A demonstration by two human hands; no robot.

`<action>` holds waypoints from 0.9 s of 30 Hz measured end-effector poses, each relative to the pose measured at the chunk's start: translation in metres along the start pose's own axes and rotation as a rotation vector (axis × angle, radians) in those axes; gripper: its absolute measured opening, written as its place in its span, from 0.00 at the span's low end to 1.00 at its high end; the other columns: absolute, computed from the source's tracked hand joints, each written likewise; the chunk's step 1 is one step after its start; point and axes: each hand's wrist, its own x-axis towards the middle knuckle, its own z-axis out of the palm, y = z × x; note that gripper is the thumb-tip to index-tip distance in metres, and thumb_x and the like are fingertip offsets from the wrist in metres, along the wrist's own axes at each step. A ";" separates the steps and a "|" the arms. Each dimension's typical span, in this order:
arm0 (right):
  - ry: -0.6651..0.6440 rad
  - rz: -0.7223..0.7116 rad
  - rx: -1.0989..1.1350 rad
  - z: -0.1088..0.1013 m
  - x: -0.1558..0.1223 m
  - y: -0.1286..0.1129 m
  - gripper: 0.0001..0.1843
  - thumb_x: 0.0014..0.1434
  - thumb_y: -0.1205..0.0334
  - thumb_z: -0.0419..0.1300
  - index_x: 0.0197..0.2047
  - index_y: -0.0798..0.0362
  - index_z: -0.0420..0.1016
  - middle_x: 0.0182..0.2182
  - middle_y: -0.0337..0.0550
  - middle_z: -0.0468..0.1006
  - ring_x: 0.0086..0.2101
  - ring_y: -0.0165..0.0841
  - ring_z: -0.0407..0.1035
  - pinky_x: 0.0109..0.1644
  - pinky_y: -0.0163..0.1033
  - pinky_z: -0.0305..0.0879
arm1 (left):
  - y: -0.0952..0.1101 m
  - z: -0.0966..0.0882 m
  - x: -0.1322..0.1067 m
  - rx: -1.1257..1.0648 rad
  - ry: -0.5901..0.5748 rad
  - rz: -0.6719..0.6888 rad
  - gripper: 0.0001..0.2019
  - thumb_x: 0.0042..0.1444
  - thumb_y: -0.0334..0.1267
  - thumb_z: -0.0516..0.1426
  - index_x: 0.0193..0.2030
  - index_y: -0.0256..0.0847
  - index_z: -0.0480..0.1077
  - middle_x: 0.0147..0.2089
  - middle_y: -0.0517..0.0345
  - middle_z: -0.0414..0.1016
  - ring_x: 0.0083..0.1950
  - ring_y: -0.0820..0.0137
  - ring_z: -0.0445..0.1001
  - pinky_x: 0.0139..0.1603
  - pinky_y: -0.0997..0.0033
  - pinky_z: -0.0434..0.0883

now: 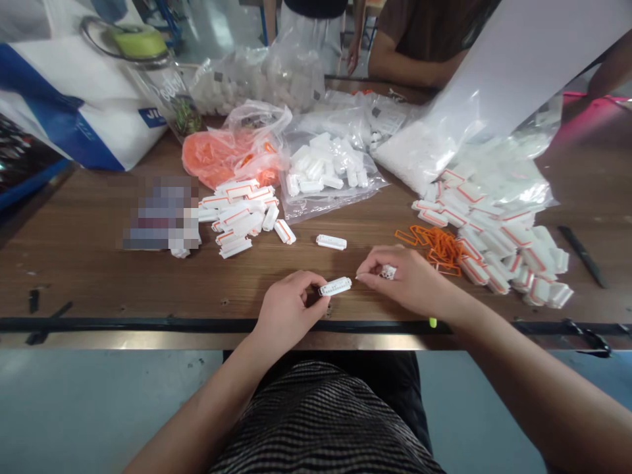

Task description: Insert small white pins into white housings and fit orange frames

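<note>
My left hand [289, 309] pinches a small white plastic connector [335, 286] by its left end, just above the near edge of the wooden table [89, 270]. My right hand [402, 280] is closed beside the connector's right end, with a small white piece [388, 271] tucked in its fingers. One loose white connector [331, 241] lies on the table just beyond my hands.
A pile of white connectors with orange seals [241, 217] lies at left, a bigger pile [498, 237] at right beside loose orange rings [437, 247]. Plastic bags of white parts [326, 171] and orange parts [222, 155] sit behind. Another person's arm [409, 62] rests across the table.
</note>
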 end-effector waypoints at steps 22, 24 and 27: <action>0.108 -0.277 -0.388 0.021 -0.011 -0.012 0.11 0.62 0.65 0.56 0.35 0.49 0.81 0.26 0.39 0.78 0.32 0.34 0.68 0.43 0.43 0.55 | -0.002 0.000 0.000 -0.033 0.008 0.015 0.06 0.51 0.30 0.62 0.36 0.43 0.76 0.26 0.65 0.71 0.26 0.74 0.64 0.30 0.74 0.63; 0.118 -0.294 -0.425 0.025 -0.013 -0.013 0.11 0.61 0.64 0.57 0.33 0.49 0.81 0.26 0.40 0.78 0.31 0.34 0.67 0.43 0.44 0.55 | -0.002 0.000 0.000 -0.027 0.004 0.019 0.06 0.51 0.31 0.62 0.36 0.43 0.76 0.26 0.65 0.71 0.26 0.74 0.65 0.30 0.74 0.64; 0.131 -0.327 -0.494 0.029 -0.015 -0.014 0.14 0.63 0.64 0.55 0.33 0.49 0.82 0.25 0.41 0.78 0.30 0.34 0.66 0.44 0.45 0.55 | -0.001 0.000 0.000 -0.023 0.008 0.023 0.05 0.52 0.31 0.62 0.37 0.43 0.75 0.26 0.64 0.71 0.27 0.73 0.65 0.30 0.74 0.64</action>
